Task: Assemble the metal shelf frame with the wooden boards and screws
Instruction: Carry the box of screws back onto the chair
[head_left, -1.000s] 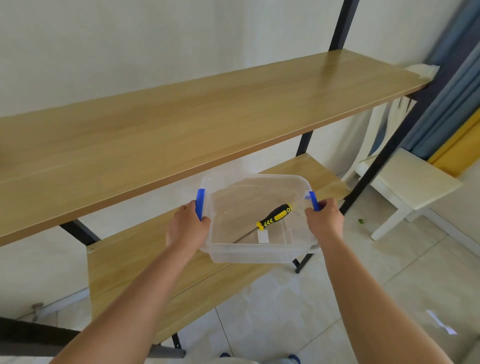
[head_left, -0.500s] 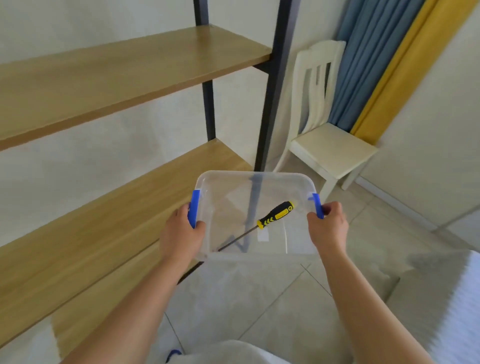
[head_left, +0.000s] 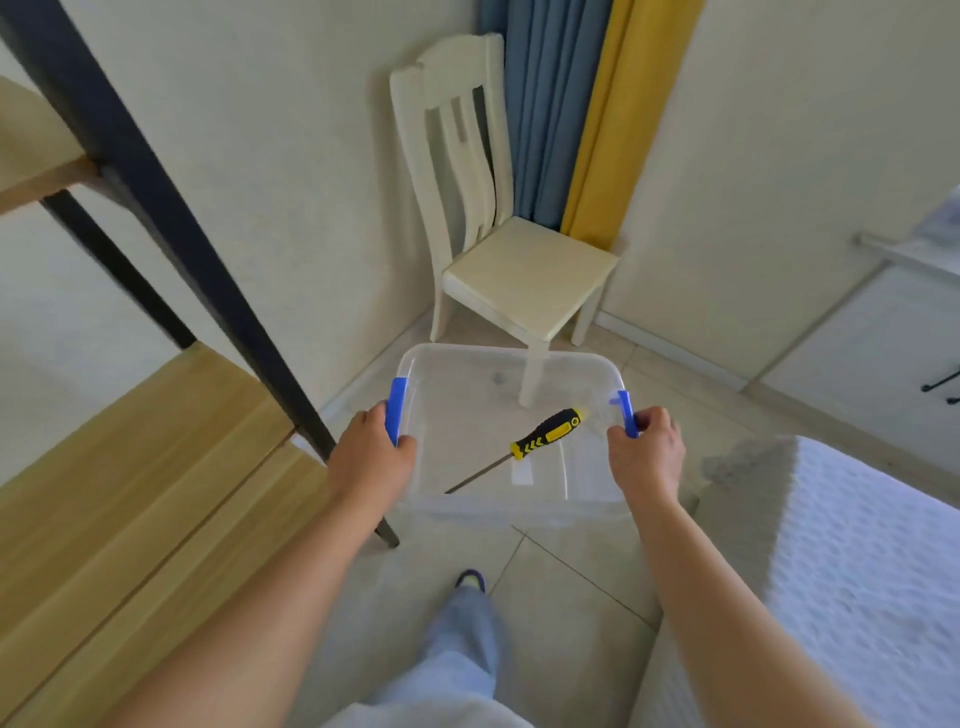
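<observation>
Both arms reach forward, forearms bare, carrying a clear plastic bin (head_left: 519, 506) in the air over the tiled floor (head_left: 561, 582). Left hand (head_left: 371, 457) wraps the left blue handle (head_left: 397, 410), right hand (head_left: 647, 454) the right one – each grip closed on the bin. A yellow-black screwdriver (head_left: 540, 436) lies inside. Metal shelf frame (head_left: 171, 234) with wooden boards (head_left: 135, 467) stands at left – chair (head_left: 498, 223) beyond.

The view swings right, away from the shelf (head_left: 130, 467), which now sits at the left edge. The clear bin (head_left: 509, 509) now hangs over floor tiles before the chair (head_left: 519, 280), and a bed (head_left: 857, 545) appears at right.
</observation>
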